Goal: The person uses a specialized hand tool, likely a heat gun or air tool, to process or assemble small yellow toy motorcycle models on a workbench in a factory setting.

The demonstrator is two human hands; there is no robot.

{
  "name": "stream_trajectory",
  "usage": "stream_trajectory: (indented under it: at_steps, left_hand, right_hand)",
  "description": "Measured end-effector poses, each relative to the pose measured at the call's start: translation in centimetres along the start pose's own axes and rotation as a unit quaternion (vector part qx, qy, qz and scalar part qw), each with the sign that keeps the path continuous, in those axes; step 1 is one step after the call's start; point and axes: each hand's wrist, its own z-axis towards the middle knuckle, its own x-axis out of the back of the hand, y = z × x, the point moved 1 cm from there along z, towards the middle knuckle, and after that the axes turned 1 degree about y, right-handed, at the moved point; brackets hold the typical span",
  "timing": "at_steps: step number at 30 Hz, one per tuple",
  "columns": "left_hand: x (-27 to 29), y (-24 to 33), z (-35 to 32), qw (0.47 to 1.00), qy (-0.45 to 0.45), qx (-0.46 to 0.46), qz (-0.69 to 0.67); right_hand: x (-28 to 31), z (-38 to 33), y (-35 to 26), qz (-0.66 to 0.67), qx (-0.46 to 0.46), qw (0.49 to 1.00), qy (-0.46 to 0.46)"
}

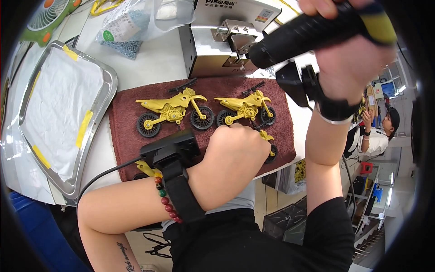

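Note:
On a brown towel [124, 140], two yellow toy motorcycles [173, 108] [242, 106] with black wheels lie side by side. Below the right one, my left hand [240, 147] is closed over a third toy motorcycle [267, 135]; its front end and a black wheel show past my knuckles, the rest is hidden. A yellow piece [147, 169] peeks out beneath the device on my left wrist. My right hand [353, 59], somewhat blurred, grips a black electric screwdriver [303, 38] with a yellow end, raised at the upper right. Its tip points toward a metal screw feeder [222, 56].
A metal tray [113, 81] lined with white sheet and yellow tape lies at the left. Behind are a plastic bag of screws [122, 34] and a green fan [47, 18]. Black straps and a cable sit on my wrists. Another person [380, 129] is at far right.

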Motion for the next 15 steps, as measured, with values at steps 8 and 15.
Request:
stream_trajectory:
  at_steps: [8, 15]
  left_hand:
    - [0.2, -0.1, 0.2, 0.999, -0.025, 0.012, -0.018]
    - [0.1, -0.1, 0.3, 1.000, -0.009, 0.012, -0.016]
  right_hand:
    - [7.4, -4.6, -6.3, 0.097, -0.151, 0.973, -0.147]
    - [6.8, -8.2, -6.4, 0.065, -0.140, 0.979, -0.130]
